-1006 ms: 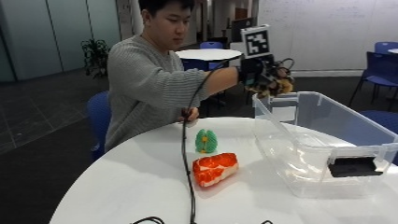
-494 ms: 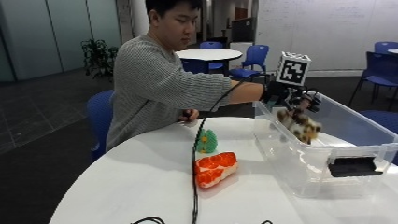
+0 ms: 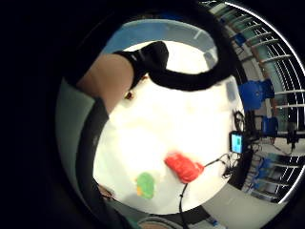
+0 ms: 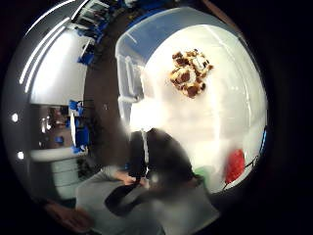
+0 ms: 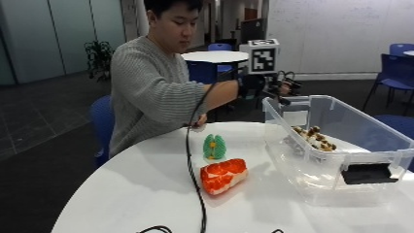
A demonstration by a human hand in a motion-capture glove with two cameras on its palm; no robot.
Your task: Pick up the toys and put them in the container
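Observation:
A brown-and-white plush toy (image 5: 313, 138) lies on the floor of the clear plastic container (image 5: 284, 145), also seen in the thumb side palm view as the plush toy (image 4: 190, 73). My gloved right hand (image 5: 267, 88) hovers above the container's near corner with relaxed fingers, holding nothing. On the white table (image 5: 129, 194) stand a green toy (image 5: 215, 146) and, in front of it, a red toy (image 5: 224, 175). The little finger side palm view shows the red toy (image 3: 183, 167) and green toy (image 3: 145, 185) on the table below the hand.
A black cable (image 5: 193, 174) runs from the hand down across the table, just beside the two toys. The person's bare left hand (image 5: 198, 121) rests at the table's far edge. The container has a black handle (image 5: 364, 173) at its near end.
The hand carried the brown-and-white toy over the container, lowered it inside and let go. The toy now lies on the container floor, and the hand has risen back above the rim.

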